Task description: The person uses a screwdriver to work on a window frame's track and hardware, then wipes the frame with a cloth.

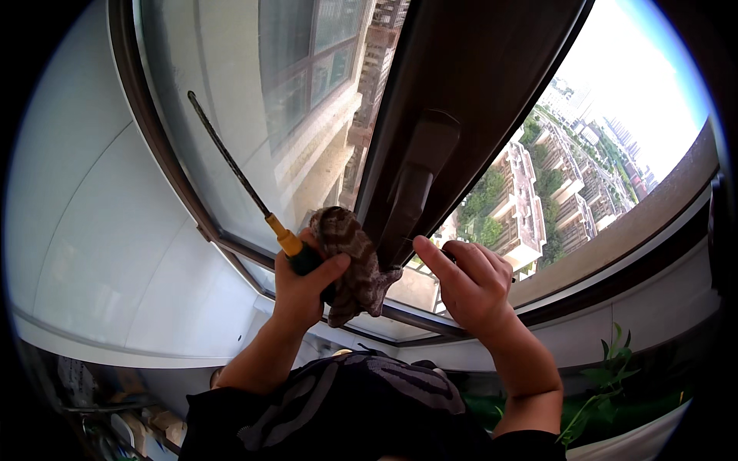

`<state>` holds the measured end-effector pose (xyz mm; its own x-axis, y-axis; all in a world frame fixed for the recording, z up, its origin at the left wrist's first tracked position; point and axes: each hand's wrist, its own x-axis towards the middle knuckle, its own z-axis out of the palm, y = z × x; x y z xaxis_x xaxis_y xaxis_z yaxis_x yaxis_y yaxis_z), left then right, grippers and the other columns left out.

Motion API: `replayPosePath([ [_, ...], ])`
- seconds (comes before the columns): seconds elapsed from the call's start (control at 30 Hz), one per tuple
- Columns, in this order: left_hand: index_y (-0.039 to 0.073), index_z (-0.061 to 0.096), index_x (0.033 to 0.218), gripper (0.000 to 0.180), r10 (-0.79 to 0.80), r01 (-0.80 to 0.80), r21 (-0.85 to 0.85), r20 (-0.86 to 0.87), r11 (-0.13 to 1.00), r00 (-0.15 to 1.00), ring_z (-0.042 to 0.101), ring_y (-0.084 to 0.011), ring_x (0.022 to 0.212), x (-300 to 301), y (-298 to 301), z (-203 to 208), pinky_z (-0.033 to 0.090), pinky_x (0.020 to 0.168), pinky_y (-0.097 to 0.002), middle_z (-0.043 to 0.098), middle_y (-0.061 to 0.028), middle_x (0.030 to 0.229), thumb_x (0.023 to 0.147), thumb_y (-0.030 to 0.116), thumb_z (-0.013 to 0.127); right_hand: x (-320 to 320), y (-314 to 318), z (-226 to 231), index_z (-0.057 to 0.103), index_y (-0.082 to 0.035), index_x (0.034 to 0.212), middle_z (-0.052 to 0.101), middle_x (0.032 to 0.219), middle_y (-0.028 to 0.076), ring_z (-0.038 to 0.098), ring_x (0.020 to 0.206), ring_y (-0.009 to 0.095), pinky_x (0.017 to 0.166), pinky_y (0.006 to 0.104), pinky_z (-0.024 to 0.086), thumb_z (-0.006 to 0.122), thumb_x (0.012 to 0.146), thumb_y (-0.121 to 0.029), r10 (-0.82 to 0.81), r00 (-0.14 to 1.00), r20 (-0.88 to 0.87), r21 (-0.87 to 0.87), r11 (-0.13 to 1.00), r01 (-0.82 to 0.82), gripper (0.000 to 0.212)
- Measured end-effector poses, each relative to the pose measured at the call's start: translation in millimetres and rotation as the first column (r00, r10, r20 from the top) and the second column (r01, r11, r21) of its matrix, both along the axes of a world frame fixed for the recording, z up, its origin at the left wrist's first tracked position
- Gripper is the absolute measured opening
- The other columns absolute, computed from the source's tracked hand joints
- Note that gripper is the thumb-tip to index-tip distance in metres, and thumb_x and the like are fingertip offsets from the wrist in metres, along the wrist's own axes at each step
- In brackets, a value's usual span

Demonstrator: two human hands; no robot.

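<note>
A long screwdriver [286,240] with a yellow and dark green handle is gripped in my left hand [301,286]; its dark shaft points up and to the left. The same hand clasps a crumpled brown and beige striped cloth [346,261], which covers part of the palm and fingers. My right hand [475,283] is closed, thumb against bent fingers, beside the lower end of the brown window handle [411,184]. A small dark bit shows between the thumb and fingers, too small to name. The handle sits on the dark brown window frame [469,46] and points down toward me.
Glass panes stand on both sides of the frame, with buildings [511,203] far below outside. Pale wall panels [100,230] curve along the left. A green leafy plant [607,376] stands at lower right, and cluttered items [131,426] lie at lower left.
</note>
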<state>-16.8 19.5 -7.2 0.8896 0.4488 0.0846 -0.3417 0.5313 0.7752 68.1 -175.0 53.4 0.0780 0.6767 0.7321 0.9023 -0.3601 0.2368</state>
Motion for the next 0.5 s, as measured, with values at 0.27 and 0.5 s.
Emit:
replayPosePath([
  [0.27,0.007,0.046,0.072,0.024,0.017,-0.018,0.177,0.007,0.984,1.000,0.048,-0.0080,0.065,13.7,-9.0,5.4,0.039,0.061,-0.0223,0.048,0.0016,0.071,0.070,-0.002,0.069,-1.6,-4.0,-8.7,0.061,-0.017,0.113,0.051,0.069,0.002,0.051,0.053,0.012,0.043,0.0245,0.039,0.059,0.065,-0.010,0.026,0.995,-0.100,-0.033,0.999,-0.030,0.048],
  [0.5,0.007,0.046,0.072,0.022,-0.072,0.073,0.030,-0.032,0.997,0.997,0.050,-0.0086,0.068,13.2,-18.9,3.5,0.041,0.063,-0.0232,0.050,0.0007,0.073,0.071,-0.002,0.066,5.0,2.1,5.8,0.061,-0.014,0.113,0.050,0.069,0.004,0.051,0.055,0.013,0.043,0.0234,0.039,0.061,0.063,-0.010,0.067,0.998,-0.015,0.084,0.994,-0.065,0.050],
])
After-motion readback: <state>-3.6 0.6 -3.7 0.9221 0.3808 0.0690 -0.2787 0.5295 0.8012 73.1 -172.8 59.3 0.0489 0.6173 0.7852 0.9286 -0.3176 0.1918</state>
